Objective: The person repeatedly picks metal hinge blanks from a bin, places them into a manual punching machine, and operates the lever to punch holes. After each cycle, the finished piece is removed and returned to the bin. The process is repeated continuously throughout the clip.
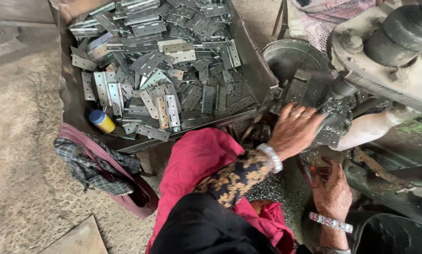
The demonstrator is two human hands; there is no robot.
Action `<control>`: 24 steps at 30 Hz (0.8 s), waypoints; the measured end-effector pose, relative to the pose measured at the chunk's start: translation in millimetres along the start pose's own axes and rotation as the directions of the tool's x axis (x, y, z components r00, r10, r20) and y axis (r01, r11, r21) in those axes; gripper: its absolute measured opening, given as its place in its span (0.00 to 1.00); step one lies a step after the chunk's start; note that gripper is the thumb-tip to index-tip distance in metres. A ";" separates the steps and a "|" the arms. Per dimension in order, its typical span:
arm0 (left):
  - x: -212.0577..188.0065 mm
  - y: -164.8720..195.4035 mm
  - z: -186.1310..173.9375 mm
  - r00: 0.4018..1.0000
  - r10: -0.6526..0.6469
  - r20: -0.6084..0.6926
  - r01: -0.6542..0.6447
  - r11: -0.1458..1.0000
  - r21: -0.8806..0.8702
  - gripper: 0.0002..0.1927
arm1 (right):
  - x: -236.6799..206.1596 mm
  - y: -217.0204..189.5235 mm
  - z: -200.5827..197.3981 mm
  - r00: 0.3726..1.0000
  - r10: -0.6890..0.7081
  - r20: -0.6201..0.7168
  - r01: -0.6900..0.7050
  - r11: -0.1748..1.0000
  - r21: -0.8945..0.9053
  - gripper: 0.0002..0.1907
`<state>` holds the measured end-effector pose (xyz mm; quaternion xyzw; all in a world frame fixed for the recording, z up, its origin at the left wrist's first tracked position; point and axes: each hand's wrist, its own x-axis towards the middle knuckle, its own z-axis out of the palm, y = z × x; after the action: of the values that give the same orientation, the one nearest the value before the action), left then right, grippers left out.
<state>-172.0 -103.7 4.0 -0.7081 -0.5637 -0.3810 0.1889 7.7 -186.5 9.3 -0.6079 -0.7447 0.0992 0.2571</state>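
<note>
- The left hand (293, 130) reaches forward with its back to the camera, fingers (299, 113) curled down over the dark metal plates (309, 89) at the machine's work area; whether they grip a plate cannot be told, since the palm side is hidden.
- The left wrist carries a pale bangle (272, 157), and the patterned sleeve (234, 178) runs back over a red cloth (201, 160) on the lap.
- The right hand (332, 190) sits lower and nearer the body, back up, fingers bent loosely at the edge of the machine base; what they touch is hidden in shadow.
- A beaded bracelet (331, 222) circles the right wrist.
- The grey machine (389, 51) fills the upper right, with metal shavings (272, 188) scattered beneath the hands.
- A large metal tray (74, 94) to the left is heaped with flat hinges (164, 61); a small yellow bottle with a blue cap (101, 121) lies in its near corner.
- A checked cloth (86, 164) lies on the dusty concrete floor (22, 141) beside the tray.
</note>
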 end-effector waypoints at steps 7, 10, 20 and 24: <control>31.6 22.9 6.5 0.894 -0.219 0.390 0.209 0.975 0.069 0.13 | -2.1 -8.7 -7.0 0.996 0.085 0.025 -0.087 0.991 0.104 0.24; 7.8 9.1 -4.1 0.916 -0.186 0.356 0.180 0.982 0.051 0.23 | -0.1 -12.4 -8.3 0.991 0.121 0.051 -0.127 0.984 0.126 0.24; -5.0 14.1 -23.9 0.771 -0.186 0.609 0.115 0.981 0.155 0.20 | -2.3 -10.0 -3.3 0.991 0.116 0.062 -0.121 0.989 0.087 0.24; -22.1 4.3 -31.1 0.966 -0.046 0.253 0.039 0.999 0.035 0.15 | -3.1 -9.3 -3.1 0.985 0.143 0.097 -0.150 0.986 0.066 0.25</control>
<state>-179.8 -141.1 7.9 -0.7358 -0.6039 -0.2829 0.1178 1.7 -192.2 15.4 -0.6462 -0.7047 0.1727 0.2366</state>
